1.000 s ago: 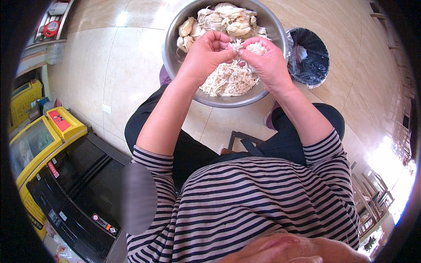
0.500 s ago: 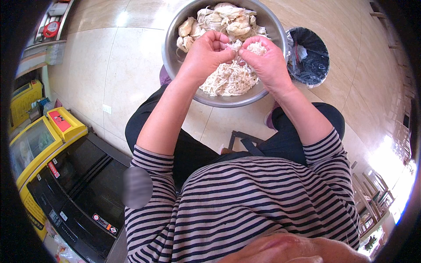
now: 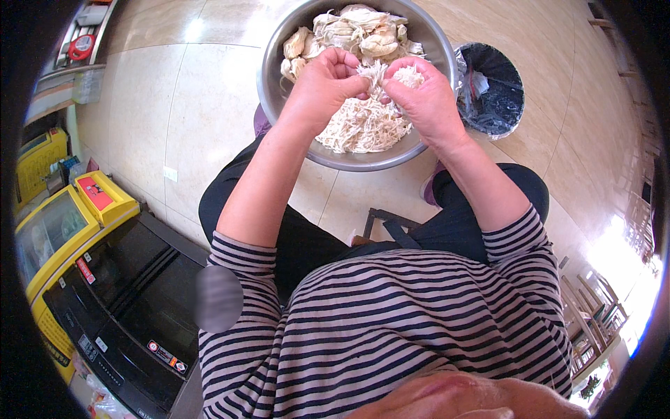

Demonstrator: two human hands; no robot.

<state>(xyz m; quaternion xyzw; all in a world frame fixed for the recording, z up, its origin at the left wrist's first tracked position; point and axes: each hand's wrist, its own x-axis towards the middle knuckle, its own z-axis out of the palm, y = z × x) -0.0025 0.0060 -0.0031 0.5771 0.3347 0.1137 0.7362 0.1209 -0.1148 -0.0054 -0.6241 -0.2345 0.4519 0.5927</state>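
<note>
**Over the steel bowl, shredding is partly done**

Between both hands a pale, fibrous piece of cooked meat [image 3: 375,72] is being pulled apart. The left hand [image 3: 326,78] has its grip pinched shut on one side of it, and the right hand [image 3: 423,94] pinches the other, fingertips nearly meeting above the metal bowl [image 3: 279,63]. Directly beneath lies a heap of fine shreds [image 3: 359,126], filling the near half of the bowl. At the far side sit whole unshredded chunks [image 3: 363,31], a good pile of them, so I judge the work roughly midway. Beside the bowl, on the tiled floor [image 3: 153,119], stands a black-lined bin [image 3: 495,87]. The person sits in a striped shirt [image 3: 391,328].
</note>
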